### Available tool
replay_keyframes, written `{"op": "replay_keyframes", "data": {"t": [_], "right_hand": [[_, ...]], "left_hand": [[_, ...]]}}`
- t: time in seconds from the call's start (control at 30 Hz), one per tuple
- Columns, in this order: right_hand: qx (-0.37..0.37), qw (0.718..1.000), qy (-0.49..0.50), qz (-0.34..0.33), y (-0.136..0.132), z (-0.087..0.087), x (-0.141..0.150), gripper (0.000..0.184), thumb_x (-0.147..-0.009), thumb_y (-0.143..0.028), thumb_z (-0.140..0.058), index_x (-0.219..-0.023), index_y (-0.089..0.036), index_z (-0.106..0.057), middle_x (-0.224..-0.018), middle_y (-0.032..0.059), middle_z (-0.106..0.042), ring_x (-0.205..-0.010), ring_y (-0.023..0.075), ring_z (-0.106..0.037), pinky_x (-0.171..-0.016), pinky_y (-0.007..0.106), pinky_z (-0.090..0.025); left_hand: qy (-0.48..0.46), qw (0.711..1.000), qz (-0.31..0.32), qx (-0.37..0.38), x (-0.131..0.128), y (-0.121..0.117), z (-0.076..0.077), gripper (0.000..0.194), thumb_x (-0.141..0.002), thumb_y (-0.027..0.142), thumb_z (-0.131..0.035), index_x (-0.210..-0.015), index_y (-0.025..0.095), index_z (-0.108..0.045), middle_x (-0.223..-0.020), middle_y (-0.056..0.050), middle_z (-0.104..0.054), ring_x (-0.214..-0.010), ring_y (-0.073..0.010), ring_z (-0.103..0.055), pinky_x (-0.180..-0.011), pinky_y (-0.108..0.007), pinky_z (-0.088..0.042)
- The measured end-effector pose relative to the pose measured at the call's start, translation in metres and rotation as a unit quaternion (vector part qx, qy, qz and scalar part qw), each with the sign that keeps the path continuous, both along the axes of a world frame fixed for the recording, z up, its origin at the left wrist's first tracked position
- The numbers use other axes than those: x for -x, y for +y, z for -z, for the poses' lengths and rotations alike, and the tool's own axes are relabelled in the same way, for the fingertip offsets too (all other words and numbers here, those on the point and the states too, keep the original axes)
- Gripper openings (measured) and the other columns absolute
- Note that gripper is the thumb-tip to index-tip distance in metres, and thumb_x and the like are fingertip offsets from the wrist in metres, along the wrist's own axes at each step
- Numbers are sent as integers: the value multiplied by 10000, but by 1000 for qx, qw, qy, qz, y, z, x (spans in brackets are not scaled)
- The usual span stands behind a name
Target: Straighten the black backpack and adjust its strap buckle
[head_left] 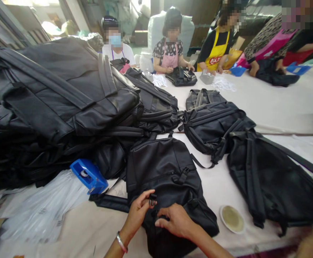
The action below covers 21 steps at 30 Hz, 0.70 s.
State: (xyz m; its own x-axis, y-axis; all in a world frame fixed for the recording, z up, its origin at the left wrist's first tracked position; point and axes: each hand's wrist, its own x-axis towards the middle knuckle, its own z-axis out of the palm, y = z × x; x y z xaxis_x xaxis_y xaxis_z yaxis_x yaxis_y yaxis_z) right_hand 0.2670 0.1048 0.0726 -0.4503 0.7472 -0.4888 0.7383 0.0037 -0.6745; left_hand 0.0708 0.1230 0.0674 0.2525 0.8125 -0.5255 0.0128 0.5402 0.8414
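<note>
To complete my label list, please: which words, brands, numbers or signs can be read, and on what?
No text can be read for certain.
Yellow apron: pale letters on a red patch, too blurred.
Clear plastic: dark marks, too small.
Bright pink apron: pale print, too blurred.

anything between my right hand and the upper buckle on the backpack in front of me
Nothing visible: only the front of the black backpack lies between the right hand and the upper buckle. The left hand, holding a black clip, is off to the left.
</note>
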Motion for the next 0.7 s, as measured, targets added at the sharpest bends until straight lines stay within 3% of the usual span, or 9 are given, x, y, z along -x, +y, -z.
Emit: {"op": "replay_keyframes", "data": {"t": [0.1, 0.3, 0.37, 0.5, 0.6, 0.7], "right_hand": [[18, 999, 28, 19, -9, -8, -10, 204, -843, -457, -591, -914, -313, -718, -758, -36, -697, -683, 126, -587, -605, 249, -260], [33, 994, 43, 94, -25, -18, -26, 204, -855, -402, -563, -834, -245, -692, -721, -27, -652, -764, 133, -557, -688, 237, -300], [46, 992, 64, 100, -26, -19, -29, 197, -852, -385, -564, -811, -227, -675, -752, -31, -655, -780, 128, -558, -725, 236, -310], [106, 985, 101, 86, -24, -16, -30, 200, -849, -355, -544, -789, -199, -652, -701, -42, -597, -689, 99, -525, -663, 223, -303], [138, 981, 115, 74, -22, -11, -29, 197, -840, -348, -541, -770, -184, -625, -665, -47, -537, -649, 90, -477, -625, 220, -286], [159, 975, 145, 63, -22, -6, -27, 209, -843, -350, -532, -746, -173, -586, -660, -46, -500, -650, 88, -444, -623, 217, -285]], "left_hand": [[-16, 1000, -17, 15, 0, -10, 1, 444, -833, 349, -587, -1262, 237, -559, -1055, -37, -687, -972, -203, -660, -887, -319, -495], [29, 999, 13, -23, -6, -26, 9, 306, -808, 292, -608, -1094, 187, -642, -709, 3, -680, -720, -161, -636, -720, -273, -504], [32, 998, 36, -31, -9, -29, 6, 291, -839, 293, -568, -1109, 196, -609, -799, -20, -708, -745, -169, -659, -716, -280, -526], [33, 997, 61, -43, -14, -34, -2, 250, -893, 313, -489, -1115, 215, -550, -1208, -95, -646, -878, -185, -681, -747, -305, -568], [44, 994, 72, -62, -13, -37, -3, 258, -907, 327, -486, -1138, 228, -544, -1259, -90, -634, -1103, -213, -630, -946, -348, -538], [56, 991, 93, -74, -8, -40, 2, 372, -921, 353, -467, -1285, 279, -493, -1310, -59, -621, -1232, -204, -561, -1101, -388, -443]]}}
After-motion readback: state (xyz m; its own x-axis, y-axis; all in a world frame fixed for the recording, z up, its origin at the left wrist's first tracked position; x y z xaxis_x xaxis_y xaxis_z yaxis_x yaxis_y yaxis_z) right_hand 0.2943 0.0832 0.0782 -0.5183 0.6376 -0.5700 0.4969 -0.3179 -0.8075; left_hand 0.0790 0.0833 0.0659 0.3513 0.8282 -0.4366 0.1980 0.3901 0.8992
